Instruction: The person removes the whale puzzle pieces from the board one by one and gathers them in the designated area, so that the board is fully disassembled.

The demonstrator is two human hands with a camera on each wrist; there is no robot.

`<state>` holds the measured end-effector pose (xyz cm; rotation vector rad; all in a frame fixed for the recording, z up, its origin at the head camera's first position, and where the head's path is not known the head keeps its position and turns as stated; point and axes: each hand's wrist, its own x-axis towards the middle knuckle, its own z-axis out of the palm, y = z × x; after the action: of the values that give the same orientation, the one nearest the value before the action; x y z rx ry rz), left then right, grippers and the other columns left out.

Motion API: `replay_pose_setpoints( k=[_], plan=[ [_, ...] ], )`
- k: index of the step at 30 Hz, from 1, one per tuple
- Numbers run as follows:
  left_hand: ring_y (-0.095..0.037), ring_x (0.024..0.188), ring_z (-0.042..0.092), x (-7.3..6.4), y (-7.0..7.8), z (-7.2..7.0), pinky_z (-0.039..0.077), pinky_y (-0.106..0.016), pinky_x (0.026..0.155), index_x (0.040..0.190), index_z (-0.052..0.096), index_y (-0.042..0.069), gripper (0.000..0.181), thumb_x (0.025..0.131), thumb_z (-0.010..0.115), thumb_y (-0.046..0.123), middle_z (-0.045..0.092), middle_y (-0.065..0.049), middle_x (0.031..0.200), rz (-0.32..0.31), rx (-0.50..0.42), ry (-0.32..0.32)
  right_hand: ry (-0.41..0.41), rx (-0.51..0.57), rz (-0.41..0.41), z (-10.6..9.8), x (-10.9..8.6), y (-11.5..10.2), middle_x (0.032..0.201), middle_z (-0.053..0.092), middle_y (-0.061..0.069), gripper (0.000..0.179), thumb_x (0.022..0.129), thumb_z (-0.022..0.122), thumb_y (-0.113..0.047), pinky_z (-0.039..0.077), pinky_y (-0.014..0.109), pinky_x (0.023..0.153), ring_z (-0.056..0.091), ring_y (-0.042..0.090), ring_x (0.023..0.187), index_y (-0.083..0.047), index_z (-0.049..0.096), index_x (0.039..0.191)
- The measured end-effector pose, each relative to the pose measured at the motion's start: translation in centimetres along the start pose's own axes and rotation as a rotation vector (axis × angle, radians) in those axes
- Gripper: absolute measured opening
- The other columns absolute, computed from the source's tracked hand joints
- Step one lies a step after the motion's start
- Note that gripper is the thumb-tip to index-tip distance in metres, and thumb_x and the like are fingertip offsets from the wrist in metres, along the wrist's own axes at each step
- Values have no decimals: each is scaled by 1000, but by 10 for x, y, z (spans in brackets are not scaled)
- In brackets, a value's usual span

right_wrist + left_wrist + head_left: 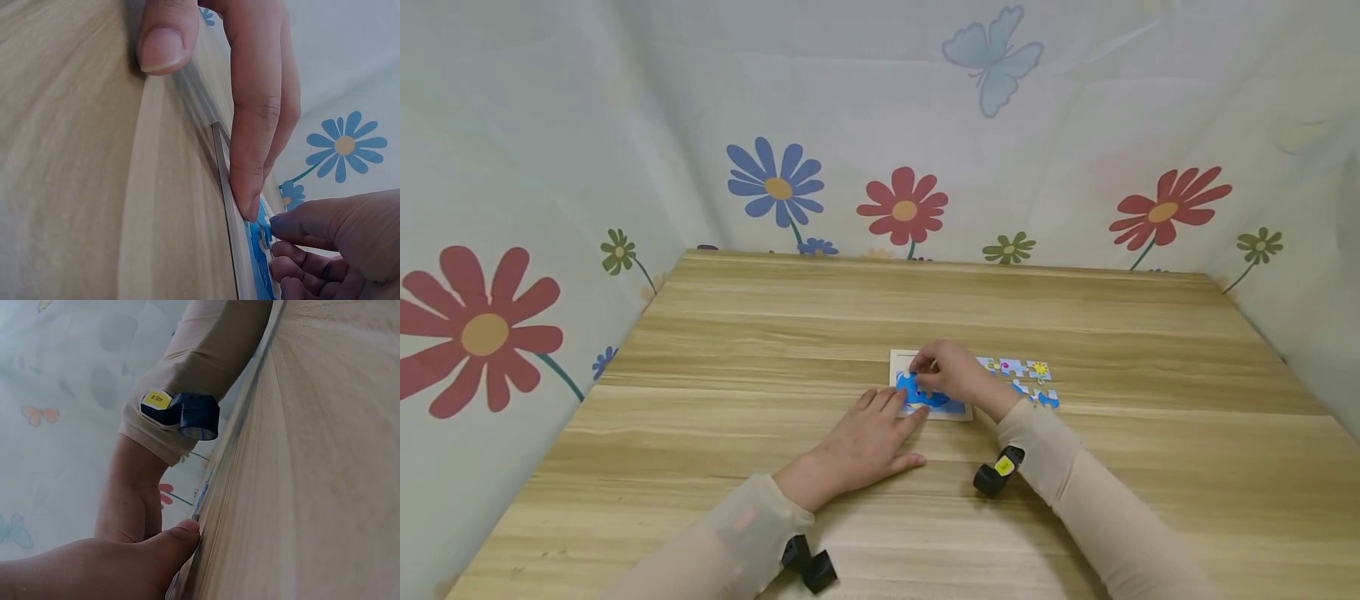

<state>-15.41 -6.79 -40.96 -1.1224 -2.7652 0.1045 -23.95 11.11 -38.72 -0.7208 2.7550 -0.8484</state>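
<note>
"On the table [760, 333] of pale wood-grain boards, near its middle, what lies between the person's hands?"

"A shallow rectangular puzzle tray with a pale, flat, straight-edged frame [892, 367]. It lies flat, picture side up, its long axis running left to right across the table, roughly along the grain."

"How does the picture look?"

"Mostly bright blue, a rounded cartoon figure with a cream patch low down. Curved seams divide it, and a pale strip shows along the far side."

"And the hands?"

"The left hand [861, 437] lies palm down with fingers stretched and spread, fingertips on the tray's left and near edges, thumb apart on the wood. The right hand [958, 375] arches over the tray, its fingers bent; it seems to pinch a small blue puzzle piece [264, 237] at the fingertips, though the fingers hide most of it."

"What sits to the right?"

"Loose knobbed jigsaw pieces [1012, 367], thin and glossy, in lilac, yellow and blue, lying in two rough rows just beside the tray."

"Anything on the arms?"

"Smooth beige stretch sleeves [1105, 508], with a boxy black device at each wrist. Behind, white creased cloth [850, 92] carries printed flowers."
</note>
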Motion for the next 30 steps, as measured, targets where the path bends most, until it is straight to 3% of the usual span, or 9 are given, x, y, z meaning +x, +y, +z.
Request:
replay_pose_setpoints(
  k=[13,18,30],
  plan=[
    [-30,133,45,1,0,0,39,-47,110,141,49,22,62,94,44,62,47,-16,144,-11,3,-23,6,42,41,0,-2,-3,94,67,9,10,90,64,-10,53,33,79,63,19,86,-5,65,98],
    [-30,133,45,1,0,0,39,-48,109,140,50,21,62,94,44,61,47,-16,143,-8,2,-21,17,45,66,0,0,-4,91,66,7,6,92,63,-11,50,28,72,60,16,81,-7,64,96],
    [-30,133,45,1,1,-2,38,-48,110,140,50,22,62,94,44,61,48,-15,142,-13,2,-31,66,33,38,0,0,-4,83,61,4,4,93,62,-10,42,24,68,52,14,75,-8,65,90]
  ],
)
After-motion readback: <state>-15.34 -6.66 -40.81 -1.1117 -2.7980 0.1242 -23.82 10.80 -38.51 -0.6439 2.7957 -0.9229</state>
